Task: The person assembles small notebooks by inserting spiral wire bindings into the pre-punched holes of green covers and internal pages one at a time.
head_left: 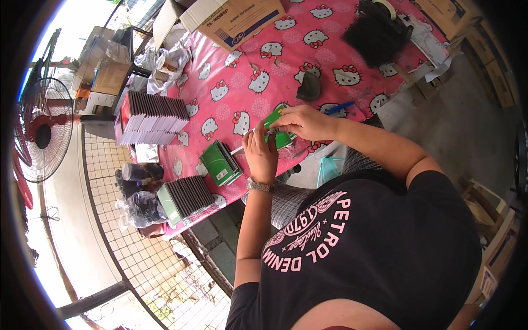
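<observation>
A green notebook (284,141) lies near the front edge of the table, under my two hands. My right hand (303,122) reaches over it from the right, fingers bent and pinched at its left edge. Wearing a metal-band watch (259,186), my left hand (259,157) meets the right fingertips there, closed in a pinch. Whatever small part sits between the fingertips is hidden. A thin white strip (236,150) sticks out left of my left hand. Beside it lies a small stack of green spiral notebooks (221,163).
More spiral notebooks (187,199) stand in a row at the table's near left, with a taller notebook stack (151,118) behind. A dark grey pouch-like object (309,87), a blue pen (340,108), a black bristly pile (374,34) and a cardboard box (239,25) lie farther off.
</observation>
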Demonstrator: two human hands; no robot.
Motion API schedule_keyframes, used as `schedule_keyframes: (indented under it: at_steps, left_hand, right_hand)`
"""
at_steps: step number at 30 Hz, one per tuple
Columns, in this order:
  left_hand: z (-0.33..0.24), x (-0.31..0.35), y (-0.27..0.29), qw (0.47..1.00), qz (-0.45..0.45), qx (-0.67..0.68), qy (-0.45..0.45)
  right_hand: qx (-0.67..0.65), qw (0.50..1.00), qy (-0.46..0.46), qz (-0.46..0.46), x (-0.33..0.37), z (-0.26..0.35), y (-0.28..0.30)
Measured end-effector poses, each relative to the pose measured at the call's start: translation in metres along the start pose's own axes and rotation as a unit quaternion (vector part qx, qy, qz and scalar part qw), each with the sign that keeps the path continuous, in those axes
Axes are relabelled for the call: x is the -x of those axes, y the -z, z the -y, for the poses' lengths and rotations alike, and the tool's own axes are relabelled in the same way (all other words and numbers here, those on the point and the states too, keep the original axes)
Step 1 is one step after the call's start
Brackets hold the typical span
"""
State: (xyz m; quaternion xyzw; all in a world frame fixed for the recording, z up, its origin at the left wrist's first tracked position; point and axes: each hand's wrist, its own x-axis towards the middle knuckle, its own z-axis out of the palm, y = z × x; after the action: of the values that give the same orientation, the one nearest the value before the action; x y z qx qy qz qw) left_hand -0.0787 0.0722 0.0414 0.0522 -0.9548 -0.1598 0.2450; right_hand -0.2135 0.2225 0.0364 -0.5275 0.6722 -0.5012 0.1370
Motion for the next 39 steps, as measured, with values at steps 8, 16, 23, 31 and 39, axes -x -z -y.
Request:
schedule_keyframes:
  at_steps: [8, 16, 23, 31, 39]
  left_hand:
    - [0.001, -0.002, -0.004, 1.0, 0.001, -0.006, 0.014]
    - [-0.011, 0.002, 0.0, 0.998, 0.002, -0.058, -0.008]
    - [-0.009, 0.006, 0.006, 0.997, 0.031, -0.059, -0.029]
    - [0.004, 0.017, 0.006, 0.995, 0.096, -0.039, 0.005]
    - [0.016, 0.03, 0.004, 0.995, 0.009, -0.084, 0.059]
  right_hand:
    - [0.001, 0.997, 0.073, -0.016, -0.011, 0.003, 0.01]
    - [0.038, 0.999, 0.01, 0.009, -0.008, 0.015, 0.016]
    - [0.077, 0.991, -0.08, 0.079, -0.005, 0.046, 0.017]
    - [0.266, 0.959, -0.096, -0.008, -0.016, -0.08, 0.04]
    - [-0.204, 0.945, -0.168, 0.196, -0.042, -0.027, 0.053]
